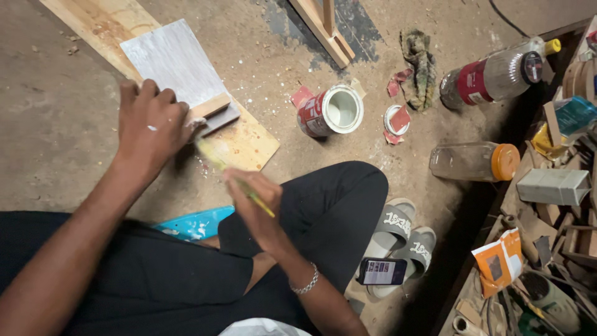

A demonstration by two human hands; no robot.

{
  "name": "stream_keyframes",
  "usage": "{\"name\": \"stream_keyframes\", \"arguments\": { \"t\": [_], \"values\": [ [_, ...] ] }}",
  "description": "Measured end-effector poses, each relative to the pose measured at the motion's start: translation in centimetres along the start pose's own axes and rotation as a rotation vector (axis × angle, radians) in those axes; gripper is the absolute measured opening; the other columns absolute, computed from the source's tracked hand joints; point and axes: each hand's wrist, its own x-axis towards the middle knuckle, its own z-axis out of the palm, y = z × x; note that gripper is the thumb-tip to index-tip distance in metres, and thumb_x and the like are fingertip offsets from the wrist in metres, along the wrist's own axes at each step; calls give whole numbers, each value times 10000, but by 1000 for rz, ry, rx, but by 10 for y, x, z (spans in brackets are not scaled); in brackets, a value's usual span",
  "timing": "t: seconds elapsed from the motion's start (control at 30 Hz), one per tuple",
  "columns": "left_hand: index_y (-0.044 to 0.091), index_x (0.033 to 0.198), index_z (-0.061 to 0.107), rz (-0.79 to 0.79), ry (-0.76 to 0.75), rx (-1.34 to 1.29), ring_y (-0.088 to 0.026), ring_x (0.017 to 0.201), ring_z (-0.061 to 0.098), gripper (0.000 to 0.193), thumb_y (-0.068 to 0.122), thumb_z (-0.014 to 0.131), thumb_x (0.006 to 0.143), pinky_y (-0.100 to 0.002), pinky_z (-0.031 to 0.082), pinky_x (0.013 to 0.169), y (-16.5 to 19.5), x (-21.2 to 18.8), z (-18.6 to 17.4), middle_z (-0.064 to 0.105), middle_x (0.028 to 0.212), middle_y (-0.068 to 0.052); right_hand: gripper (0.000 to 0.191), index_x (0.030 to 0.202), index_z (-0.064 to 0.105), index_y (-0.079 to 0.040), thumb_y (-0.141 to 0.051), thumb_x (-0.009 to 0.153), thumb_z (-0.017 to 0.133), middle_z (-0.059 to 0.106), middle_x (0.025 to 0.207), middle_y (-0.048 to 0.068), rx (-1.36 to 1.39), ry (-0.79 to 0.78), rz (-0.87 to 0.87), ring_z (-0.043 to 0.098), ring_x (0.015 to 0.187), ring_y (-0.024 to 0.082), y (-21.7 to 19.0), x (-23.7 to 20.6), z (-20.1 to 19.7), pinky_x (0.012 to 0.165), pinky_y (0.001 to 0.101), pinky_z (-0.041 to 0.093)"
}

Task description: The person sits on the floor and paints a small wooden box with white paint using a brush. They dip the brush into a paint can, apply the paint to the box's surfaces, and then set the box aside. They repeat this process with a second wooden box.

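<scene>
Right hand (252,199) pinches a thin yellow-handled paintbrush (233,174), long axis diagonal, blurred bristle end pointing up-left at the white-painted rectangular wooden board (174,62). Left hand (149,127) clamps fingers over that board's near edge, on a long bare plank (249,146). Open white paint tin (333,112) beyond.

I see a dusty, paint-speckled concrete floor (56,137). Directly on it lie a long pale wooden plank (245,143), an open white-lined paint tin (329,112), its round lid (397,120), a crumpled green rag (420,68) and two clear plastic bottles (476,162).
</scene>
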Motion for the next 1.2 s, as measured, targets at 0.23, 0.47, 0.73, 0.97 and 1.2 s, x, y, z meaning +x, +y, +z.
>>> {"name": "stream_keyframes", "arguments": {
  "t": [0.23,0.47,0.73,0.97,1.2],
  "values": [
    [131,736,779,48,-16,-13,-194,1000,594,344,472,784,780,-428,375,979,4,8,8,712,804,-32,161,1077,791,-7,-35,922,763,797,948,128,5,202,336,744,769,176,20,16,-13,671,301,591],
    [82,703,754,-54,2,-57,-250,917,574,386,455,822,772,-442,373,890,23,9,18,692,740,-87,166,1097,741,16,-10,934,755,766,1028,165,-306,550,17,751,882,224,26,34,-60,793,337,592],
    [70,624,658,-88,186,-161,-323,885,545,389,392,837,748,-465,374,837,46,24,48,645,696,-137,99,1034,733,20,-73,1003,718,736,890,125,-558,809,140,683,745,206,34,39,-122,691,346,529],
    [52,900,758,-108,-28,-165,-334,999,567,351,397,803,854,-499,388,915,28,43,31,706,927,-147,137,954,757,9,-122,970,720,734,802,111,-466,471,227,673,681,169,87,79,-135,653,324,517],
    [166,1361,663,220,-154,-356,-333,1435,396,785,404,822,629,-555,290,1118,-2,57,23,491,1553,-115,191,962,774,-12,-176,1014,690,767,811,59,-331,668,370,689,709,95,89,59,-160,667,288,530]
  ]
}}
